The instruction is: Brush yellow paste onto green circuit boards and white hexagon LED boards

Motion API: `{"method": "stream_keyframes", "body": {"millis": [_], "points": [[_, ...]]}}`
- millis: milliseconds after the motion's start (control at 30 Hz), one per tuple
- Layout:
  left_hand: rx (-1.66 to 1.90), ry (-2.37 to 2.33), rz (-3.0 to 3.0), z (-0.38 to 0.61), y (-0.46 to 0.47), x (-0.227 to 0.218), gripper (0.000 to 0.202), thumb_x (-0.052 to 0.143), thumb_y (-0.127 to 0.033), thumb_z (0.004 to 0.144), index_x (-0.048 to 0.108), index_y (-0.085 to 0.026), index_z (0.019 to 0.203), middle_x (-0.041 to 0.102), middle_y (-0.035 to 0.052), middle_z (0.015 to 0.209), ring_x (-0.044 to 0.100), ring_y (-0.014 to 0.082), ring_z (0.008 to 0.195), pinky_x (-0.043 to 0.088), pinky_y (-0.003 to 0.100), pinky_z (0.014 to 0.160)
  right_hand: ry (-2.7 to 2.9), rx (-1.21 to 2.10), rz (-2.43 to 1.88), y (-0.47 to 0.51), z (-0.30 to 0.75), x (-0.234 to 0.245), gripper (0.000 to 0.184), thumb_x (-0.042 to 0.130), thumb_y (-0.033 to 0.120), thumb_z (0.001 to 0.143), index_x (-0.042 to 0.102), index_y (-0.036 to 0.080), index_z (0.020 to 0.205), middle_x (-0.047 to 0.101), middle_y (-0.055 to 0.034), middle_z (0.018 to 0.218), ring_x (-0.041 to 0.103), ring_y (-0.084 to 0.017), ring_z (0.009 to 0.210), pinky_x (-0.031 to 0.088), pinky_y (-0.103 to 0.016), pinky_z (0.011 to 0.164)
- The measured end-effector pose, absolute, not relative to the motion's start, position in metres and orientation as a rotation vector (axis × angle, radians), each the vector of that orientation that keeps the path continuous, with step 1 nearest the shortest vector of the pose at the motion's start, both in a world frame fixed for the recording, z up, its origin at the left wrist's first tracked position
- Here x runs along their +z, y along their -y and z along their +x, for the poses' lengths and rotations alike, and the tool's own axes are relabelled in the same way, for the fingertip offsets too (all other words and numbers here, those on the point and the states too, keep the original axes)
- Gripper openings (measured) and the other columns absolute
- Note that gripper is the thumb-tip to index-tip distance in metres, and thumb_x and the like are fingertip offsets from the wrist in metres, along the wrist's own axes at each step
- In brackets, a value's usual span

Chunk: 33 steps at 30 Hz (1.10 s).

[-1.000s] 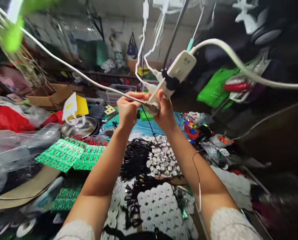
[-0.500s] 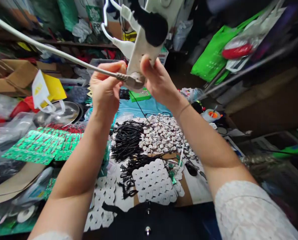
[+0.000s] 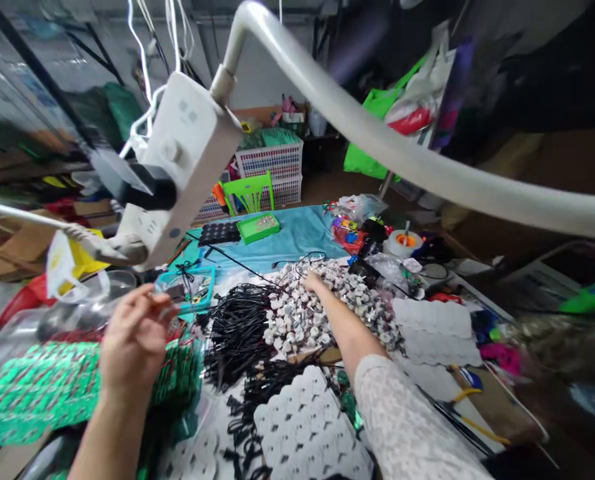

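A white power strip (image 3: pixel 197 153) hangs in front of me at upper left. A grey plug (image 3: pixel 127 250) sits in its lower end and a black plug (image 3: pixel 152 187) in its side. Below the strip my left hand (image 3: pixel 137 327) is raised, its fingers loosely bent and apart, with nothing visible in them. My right hand (image 3: pixel 313 281) reaches to the far part of a heap of small white round pieces (image 3: pixel 302 320); its fingertips are hidden. A thin black cord (image 3: pixel 237 261) runs toward the heap, beside a bundle of black cables (image 3: pixel 237 320).
A thick white cable (image 3: pixel 377 133) arches from the strip across the view. Green circuit-board sheets (image 3: pixel 42 387) lie at left, white scalloped sheets (image 3: pixel 307 420) in front. Farther back are a teal tray (image 3: pixel 207 287) and a green tray (image 3: pixel 258 228); pliers (image 3: pixel 457 407) lie at right.
Both hands have let go of the power strip, which now hangs farther left. My right hand has moved down to the white pieces; my left hand has dropped lower. The view has shifted.
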<state>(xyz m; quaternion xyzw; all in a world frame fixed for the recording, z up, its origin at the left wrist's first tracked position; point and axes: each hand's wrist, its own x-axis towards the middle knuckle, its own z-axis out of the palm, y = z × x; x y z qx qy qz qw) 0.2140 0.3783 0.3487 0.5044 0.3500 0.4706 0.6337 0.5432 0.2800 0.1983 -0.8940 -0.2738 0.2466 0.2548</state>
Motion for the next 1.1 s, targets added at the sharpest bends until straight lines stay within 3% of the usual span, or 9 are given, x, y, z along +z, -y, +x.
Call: {"method": "stream_keyframes", "body": {"millis": [100, 200, 400, 500, 600, 700, 833, 1033, 1100], "points": [[0.823, -0.997, 1.224, 0.210, -0.367, 0.279, 0.027, 0.086, -0.041, 0.058, 0.073, -0.029, 0.078, 0.068, -0.0044, 0.075, 0.060, 0.0151, 0.071, 0.052, 0.028, 0.068, 0.727, 0.738, -2.501, -0.283, 0.550, 0.170, 0.035, 0.063, 0.037, 0.094, 0.060, 0.015, 0.121, 0.062, -0.0096, 0.121, 0.063, -0.021, 0.104, 0.054, -0.041, 0.088], [0.551, -0.964, 1.237, 0.238, -0.342, 0.227, 0.034, 0.086, -0.047, 0.056, 0.072, -0.022, 0.075, 0.065, -0.0003, 0.071, 0.060, 0.0168, 0.068, 0.050, 0.027, 0.065, 0.807, 0.730, -2.486, -0.269, 0.557, 0.154, 0.031, 0.061, 0.038, 0.095, 0.062, 0.015, 0.116, 0.063, -0.0078, 0.117, 0.062, -0.021, 0.103, 0.053, -0.042, 0.090], [0.209, -0.789, 1.128, 0.355, -0.301, 0.194, 0.046, 0.092, -0.042, 0.047, 0.070, -0.017, 0.079, 0.070, 0.0083, 0.081, 0.064, 0.0190, 0.073, 0.047, 0.027, 0.060, 1.187, 0.686, -2.230, -0.184, 0.507, 0.133, 0.015, 0.069, 0.032, 0.087, 0.073, 0.020, 0.094, 0.062, -0.0053, 0.116, 0.056, -0.019, 0.109, 0.042, -0.031, 0.098], [0.177, -0.631, 1.062, 0.407, -0.293, 0.212, 0.041, 0.090, -0.041, 0.050, 0.063, -0.017, 0.069, 0.065, 0.0056, 0.067, 0.061, 0.0169, 0.063, 0.047, 0.028, 0.056, 1.310, 0.734, -2.197, -0.141, 0.469, 0.121, 0.014, 0.080, 0.029, 0.074, 0.073, 0.020, 0.083, 0.064, -0.0056, 0.109, 0.055, -0.024, 0.109, 0.041, -0.033, 0.098], [0.218, -0.490, 1.019, 0.429, -0.297, 0.255, 0.038, 0.089, -0.039, 0.054, 0.059, -0.019, 0.064, 0.056, -0.0002, 0.058, 0.056, 0.0127, 0.056, 0.048, 0.026, 0.057, 1.313, 0.775, -2.264, -0.119, 0.451, 0.110, 0.014, 0.068, 0.031, 0.085, 0.071, 0.017, 0.083, 0.064, -0.0081, 0.102, 0.057, -0.025, 0.106, 0.043, -0.034, 0.094], [0.250, -0.390, 1.009, 0.416, -0.310, 0.312, 0.036, 0.089, -0.035, 0.055, 0.064, -0.018, 0.074, 0.057, -0.0016, 0.063, 0.054, 0.0097, 0.055, 0.049, 0.025, 0.057, 1.269, 0.818, -2.361, -0.117, 0.448, 0.105, 0.022, 0.056, 0.032, 0.095, 0.069, 0.016, 0.088, 0.063, -0.0099, 0.106, 0.056, -0.025, 0.110, 0.044, -0.036, 0.095], [0.249, -0.376, 1.136, 0.364, -0.326, 0.375, 0.044, 0.087, -0.039, 0.060, 0.069, -0.015, 0.092, 0.053, -0.0029, 0.062, 0.047, 0.0070, 0.049, 0.044, 0.021, 0.047, 1.274, 0.914, -2.437, -0.126, 0.441, 0.107, 0.023, 0.061, 0.034, 0.094, 0.065, 0.015, 0.105, 0.062, -0.0089, 0.118, 0.057, -0.024, 0.114, 0.045, -0.045, 0.099], [0.195, -0.430, 1.447, 0.292, -0.333, 0.404, 0.045, 0.075, -0.051, 0.075, 0.065, -0.015, 0.100, 0.041, -0.0075, 0.056, 0.031, 0.0051, 0.044, 0.033, 0.018, 0.042, 1.401, 0.985, -2.279, -0.145, 0.432, 0.153, 0.033, 0.070, 0.029, 0.087, 0.066, 0.010, 0.114, 0.063, -0.0149, 0.115, 0.064, -0.023, 0.101, 0.051, -0.041, 0.091], [0.211, -0.413, 1.576, 0.275, -0.330, 0.398, 0.047, 0.064, -0.058, 0.083, 0.065, -0.014, 0.101, 0.038, -0.0077, 0.054, 0.030, 0.0064, 0.044, 0.030, 0.019, 0.041, 1.447, 0.943, -2.137, -0.156, 0.433, 0.188, 0.042, 0.066, 0.029, 0.089, 0.061, 0.013, 0.128, 0.061, -0.0163, 0.122, 0.064, -0.021, 0.099, 0.051, -0.036, 0.090]]}}
